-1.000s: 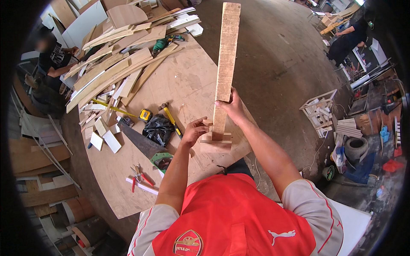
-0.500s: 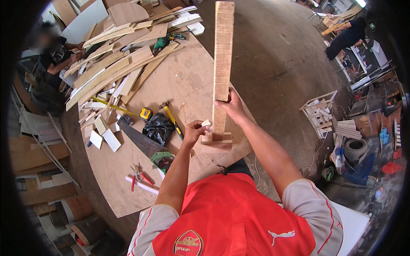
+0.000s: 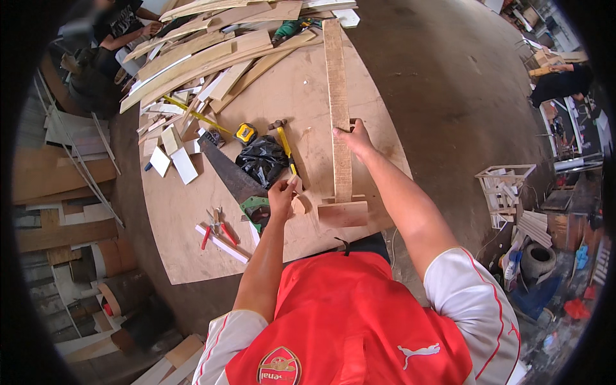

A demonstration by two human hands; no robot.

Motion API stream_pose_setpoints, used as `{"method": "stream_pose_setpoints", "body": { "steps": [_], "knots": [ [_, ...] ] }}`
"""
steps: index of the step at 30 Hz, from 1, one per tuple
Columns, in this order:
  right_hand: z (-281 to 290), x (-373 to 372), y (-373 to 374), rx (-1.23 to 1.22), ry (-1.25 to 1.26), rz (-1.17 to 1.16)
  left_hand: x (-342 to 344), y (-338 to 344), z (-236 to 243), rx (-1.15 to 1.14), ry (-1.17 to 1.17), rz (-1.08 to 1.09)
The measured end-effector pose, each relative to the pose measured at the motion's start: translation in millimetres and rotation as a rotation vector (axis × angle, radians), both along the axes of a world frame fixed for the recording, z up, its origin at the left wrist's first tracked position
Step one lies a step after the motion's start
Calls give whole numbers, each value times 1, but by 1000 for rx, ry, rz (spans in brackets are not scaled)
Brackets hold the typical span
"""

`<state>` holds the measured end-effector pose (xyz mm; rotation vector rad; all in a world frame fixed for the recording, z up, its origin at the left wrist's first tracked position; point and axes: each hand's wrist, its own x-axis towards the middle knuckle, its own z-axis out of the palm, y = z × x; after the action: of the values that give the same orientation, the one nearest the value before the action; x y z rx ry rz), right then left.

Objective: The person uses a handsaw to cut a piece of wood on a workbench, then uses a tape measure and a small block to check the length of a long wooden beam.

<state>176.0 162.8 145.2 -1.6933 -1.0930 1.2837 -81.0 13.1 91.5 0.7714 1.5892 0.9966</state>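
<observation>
My right hand grips a long rough wooden plank, which stands on a short wooden base piece. My left hand, left of that base, pinches a small wood block just over the plywood table. Another small block lies beside my fingers. Close by are a handsaw with a green handle, a black plastic bag, a yellow-handled hammer and a yellow tape measure. Red-handled pliers lie at the lower left.
Offcuts and boards are piled at the table's back left, with a green power tool among them. A person is beyond the pile; another bends at far right. A wooden frame stands on the floor at right.
My left hand has moved away from the plank's base, down to the left, holding a small block. My right hand still grips the plank. The whole view has shifted.
</observation>
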Motion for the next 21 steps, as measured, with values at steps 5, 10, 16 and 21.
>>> {"method": "stream_pose_setpoints", "body": {
  "steps": [5,10,16,21],
  "knots": [
    [-43,-6,24,-80,-24,89,-6,-22,-16,-122,21,25],
    [-78,-13,32,-74,-172,128,-9,-31,-23,-121,-29,66],
    [-60,-28,17,-78,-455,247,-18,-31,-35,-74,81,177],
    [-57,-68,-32,592,-1146,126,-29,-33,-60,-71,265,154]
  ]
}}
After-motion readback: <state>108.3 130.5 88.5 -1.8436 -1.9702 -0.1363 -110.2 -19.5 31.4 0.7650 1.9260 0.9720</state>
